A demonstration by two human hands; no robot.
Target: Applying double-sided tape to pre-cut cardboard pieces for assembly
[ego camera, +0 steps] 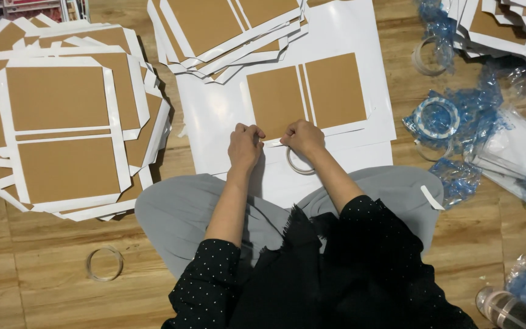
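Note:
I sit cross-legged on a wooden floor with a white sheet (214,116) spread before my knees. Two brown cardboard panels (305,94) lie on it side by side with a narrow strip between them. My left hand (244,146) presses with bent fingers on the near edge of the left panel. Close beside it, my right hand (303,139) pinches a strip of white tape along that same edge. A roll of clear tape (299,163) hangs around my right wrist.
A large stack of finished white-and-brown covers (62,116) lies at left, another stack (226,30) at the top. An empty tape ring (104,263) rests near my left knee. Blue plastic wrappers and tape rolls (438,119) litter the right side.

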